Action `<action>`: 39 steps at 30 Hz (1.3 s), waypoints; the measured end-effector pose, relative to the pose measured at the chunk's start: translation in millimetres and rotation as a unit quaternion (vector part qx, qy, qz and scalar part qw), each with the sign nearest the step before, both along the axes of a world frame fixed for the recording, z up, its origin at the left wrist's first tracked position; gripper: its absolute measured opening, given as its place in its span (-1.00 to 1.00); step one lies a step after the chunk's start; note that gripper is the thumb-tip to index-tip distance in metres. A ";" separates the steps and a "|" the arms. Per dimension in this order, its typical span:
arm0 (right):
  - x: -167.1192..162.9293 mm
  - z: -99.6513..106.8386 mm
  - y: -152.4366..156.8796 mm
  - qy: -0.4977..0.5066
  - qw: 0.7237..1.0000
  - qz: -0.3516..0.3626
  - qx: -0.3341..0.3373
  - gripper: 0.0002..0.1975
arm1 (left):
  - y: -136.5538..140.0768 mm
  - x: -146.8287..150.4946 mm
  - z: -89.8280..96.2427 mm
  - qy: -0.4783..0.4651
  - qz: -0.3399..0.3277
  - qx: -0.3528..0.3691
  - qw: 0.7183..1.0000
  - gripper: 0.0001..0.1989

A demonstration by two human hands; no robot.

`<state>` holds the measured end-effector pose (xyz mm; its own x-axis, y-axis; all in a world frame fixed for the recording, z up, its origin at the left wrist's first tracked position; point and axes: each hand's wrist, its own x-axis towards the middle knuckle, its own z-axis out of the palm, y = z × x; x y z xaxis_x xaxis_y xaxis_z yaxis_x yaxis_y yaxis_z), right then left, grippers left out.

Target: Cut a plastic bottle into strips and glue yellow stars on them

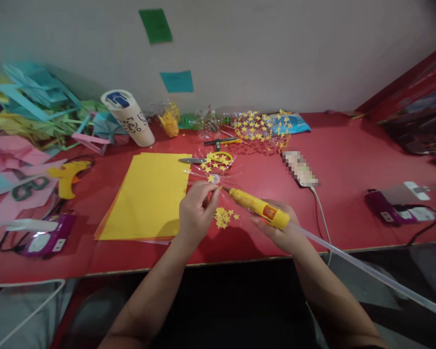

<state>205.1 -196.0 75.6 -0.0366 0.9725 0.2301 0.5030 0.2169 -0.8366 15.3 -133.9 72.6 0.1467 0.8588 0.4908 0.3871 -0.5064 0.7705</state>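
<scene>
My right hand (279, 231) grips a yellow hot glue gun (254, 206), with a long clear glue stick (366, 274) trailing from its back end. The gun's dark nozzle points left, at the fingertips of my left hand (198, 211). Thumb and forefinger of that hand are pinched together; what they hold is too small to make out. Just beyond them stands a clear plastic piece with yellow stars (214, 165) on it. A small pile of loose yellow stars (223, 217) lies on the table between my hands.
Yellow paper sheets (145, 203) lie left, with yellow-handled scissors (192, 160) over their edge. Behind are a white tumbler (129, 118), star-covered clear plastic (254, 125) and a cutter (225, 141). Another glue gun (68, 177), a phone (300, 168) and purple power strips (383, 208) sit around.
</scene>
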 end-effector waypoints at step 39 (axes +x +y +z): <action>-5.2 16.2 51.7 -0.158 0.949 0.093 0.256 -0.88 | 9.1 9.4 7.1 -0.120 -0.098 -0.299 0.942 -0.90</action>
